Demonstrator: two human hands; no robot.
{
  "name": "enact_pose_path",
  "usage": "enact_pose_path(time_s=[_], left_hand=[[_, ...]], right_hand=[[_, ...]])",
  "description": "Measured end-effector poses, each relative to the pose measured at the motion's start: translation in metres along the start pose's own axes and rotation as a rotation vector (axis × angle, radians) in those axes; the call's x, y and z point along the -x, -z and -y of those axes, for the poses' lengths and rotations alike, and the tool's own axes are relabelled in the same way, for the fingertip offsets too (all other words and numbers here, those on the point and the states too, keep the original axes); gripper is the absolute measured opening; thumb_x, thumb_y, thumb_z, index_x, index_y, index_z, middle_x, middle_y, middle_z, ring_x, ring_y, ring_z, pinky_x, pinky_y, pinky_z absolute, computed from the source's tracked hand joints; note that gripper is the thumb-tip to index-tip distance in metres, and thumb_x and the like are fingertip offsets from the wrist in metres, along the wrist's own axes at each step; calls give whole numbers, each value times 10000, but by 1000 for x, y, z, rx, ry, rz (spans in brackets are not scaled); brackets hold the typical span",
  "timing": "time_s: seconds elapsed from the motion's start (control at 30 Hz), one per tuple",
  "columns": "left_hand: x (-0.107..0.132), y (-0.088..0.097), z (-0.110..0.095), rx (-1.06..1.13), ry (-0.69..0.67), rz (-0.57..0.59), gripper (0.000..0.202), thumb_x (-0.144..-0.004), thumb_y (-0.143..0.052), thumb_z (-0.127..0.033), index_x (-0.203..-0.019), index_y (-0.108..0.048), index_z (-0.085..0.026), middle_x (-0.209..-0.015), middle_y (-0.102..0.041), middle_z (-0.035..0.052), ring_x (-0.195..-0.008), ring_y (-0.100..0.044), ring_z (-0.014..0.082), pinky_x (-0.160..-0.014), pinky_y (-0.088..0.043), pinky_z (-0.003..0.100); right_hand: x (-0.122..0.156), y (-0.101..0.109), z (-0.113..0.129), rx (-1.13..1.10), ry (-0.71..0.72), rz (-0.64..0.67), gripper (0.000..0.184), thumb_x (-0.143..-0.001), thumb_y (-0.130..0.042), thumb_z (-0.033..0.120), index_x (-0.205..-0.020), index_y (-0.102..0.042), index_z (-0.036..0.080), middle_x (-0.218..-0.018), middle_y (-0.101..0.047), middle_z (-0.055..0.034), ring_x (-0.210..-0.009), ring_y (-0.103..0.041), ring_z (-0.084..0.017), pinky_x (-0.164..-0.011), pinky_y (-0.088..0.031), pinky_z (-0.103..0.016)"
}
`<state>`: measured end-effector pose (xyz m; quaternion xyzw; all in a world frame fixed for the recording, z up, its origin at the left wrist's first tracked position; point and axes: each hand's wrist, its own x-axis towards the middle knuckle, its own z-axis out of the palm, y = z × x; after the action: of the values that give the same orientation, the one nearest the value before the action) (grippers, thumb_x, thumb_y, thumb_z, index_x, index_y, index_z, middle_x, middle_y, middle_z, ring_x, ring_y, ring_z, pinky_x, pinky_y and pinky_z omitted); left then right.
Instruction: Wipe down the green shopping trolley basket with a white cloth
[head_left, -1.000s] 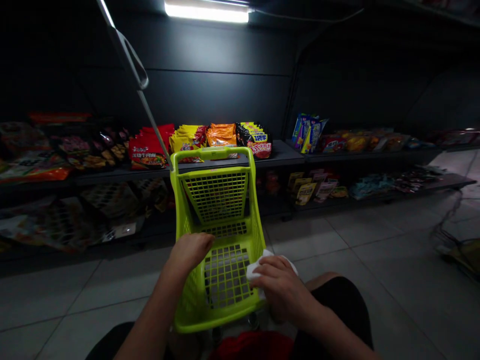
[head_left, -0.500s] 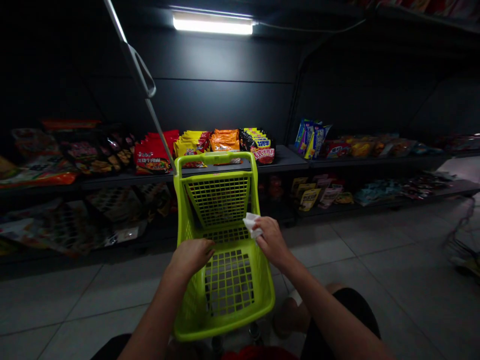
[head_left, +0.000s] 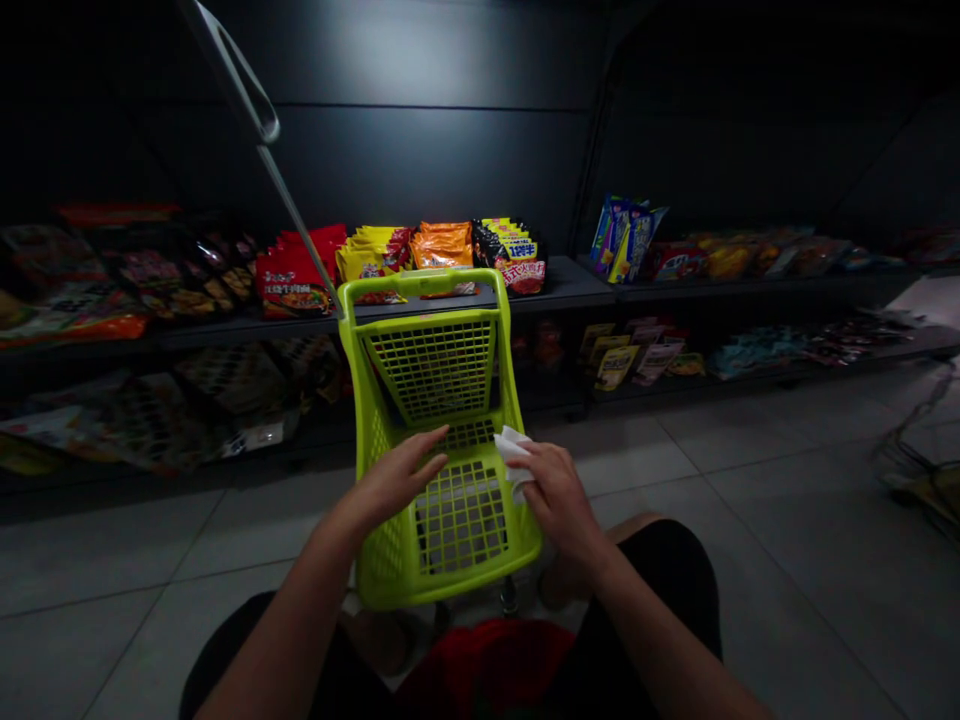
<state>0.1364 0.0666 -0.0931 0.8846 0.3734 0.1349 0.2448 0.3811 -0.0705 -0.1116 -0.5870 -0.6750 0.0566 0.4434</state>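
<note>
A lime-green plastic shopping basket on wheels stands upright on the floor between my knees, its grid floor and back panel showing. A long grey telescopic handle slants up and left from its back corner. My left hand hovers over the basket's left side, fingers stretched and apart, with nothing in it. On the right side, my right hand pinches a crumpled white tissue between thumb and fingers, close to the basket's right wall. Whether the tissue touches the wall I cannot tell.
Behind the basket a dark shelf holds red packets, yellow packets, orange packets and black packets. More snack bags lie on the lower shelf. Grey floor tiles extend to the right.
The view has tilted downward, so the shelves and basket sit higher. My left hand's fingers have opened out. My right hand still grips the tissue, shifted slightly.
</note>
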Motion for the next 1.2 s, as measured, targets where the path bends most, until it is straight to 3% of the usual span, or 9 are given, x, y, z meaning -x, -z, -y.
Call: enact_pose_path(time_s=[0.27,0.37,0.5,0.6,0.73,0.87,0.97,1.13,1.2], left_hand=[[-1,-39,-8,138,36,-98,516,-980,-427,-400,-1444,-497,-187,-1418,-615,93,-1301,-574,210,-1119,-434,396],[2,-35,5,57,68,-57,473,-984,-427,-398,-1400,-541,-205,-1404,-628,85,-1290,-581,218,-1136,-405,434],[4,-30,9,-55,77,11,458,-994,-438,-396,-1417,-522,-242,-1389,-642,70,-1288,-579,224,-1180,-316,497],[1,-33,5,-52,38,37,463,-998,-432,-403,-1430,-503,-253,-1409,-626,67,-1304,-567,218,-1190,-292,502],[1,-40,5,-27,-54,34,445,-990,-446,-387,-1419,-515,-287,-1409,-628,54,-1298,-572,210,-1221,-205,535],[4,-37,2,206,-12,53,502,-952,-494,-453,-1412,-538,-258,-1420,-615,80,-1319,-558,240,-1174,-342,487],[2,-32,-14,528,111,20,660,-928,-511,-506,-1513,-412,-216,-1488,-544,122,-1363,-521,265,-1144,-395,476],[-15,-43,-47,935,110,-203,758,-909,-533,-383,-1586,-240,-209,-1603,-377,133,-1449,-412,255,-1215,-286,465],[-23,-54,-52,993,133,-258,738,-906,-509,-351,-1580,-251,-197,-1585,-410,134,-1451,-409,251,-1217,-285,465]], right_hand=[[46,-24,89,66,444,408,288,-943,-580,243,-1227,-623,257,-1246,-685,-52,-1105,-603,-215,-983,-465,-368],[46,-19,86,109,508,478,255,-993,-544,289,-1231,-629,258,-1174,-718,-49,-1119,-610,-215,-1053,-426,-414],[43,23,48,64,570,585,188,-1002,-553,275,-1120,-692,318,-1199,-723,6,-1165,-615,-163,-1082,-414,-358],[51,33,22,-15,571,506,178,-995,-568,265,-1060,-716,340,-1257,-705,36,-1245,-582,-154,-1155,-355,-385],[68,3,18,-219,476,144,136,-958,-617,228,-995,-725,302,-1122,-742,-1,-1107,-633,-171,-1066,-437,-395],[58,-11,26,-535,118,-107,194,-900,-593,146,-972,-713,280,-1088,-695,-31,-1003,-654,-179,-875,-538,-325],[41,-6,24,-511,-120,-293,319,-861,-585,144,-1127,-693,284,-1260,-618,-64,-1129,-610,-218,-929,-527,-364],[29,-13,9,-252,90,71,462,-914,-566,206,-1364,-605,301,-1467,-530,-54,-1487,-273,-291,-1198,-287,-541],[16,-18,-3,-197,143,135,464,-944,-523,185,-1391,-584,292,-1434,-570,-50,-1484,-288,-262,-1209,-276,-529]])
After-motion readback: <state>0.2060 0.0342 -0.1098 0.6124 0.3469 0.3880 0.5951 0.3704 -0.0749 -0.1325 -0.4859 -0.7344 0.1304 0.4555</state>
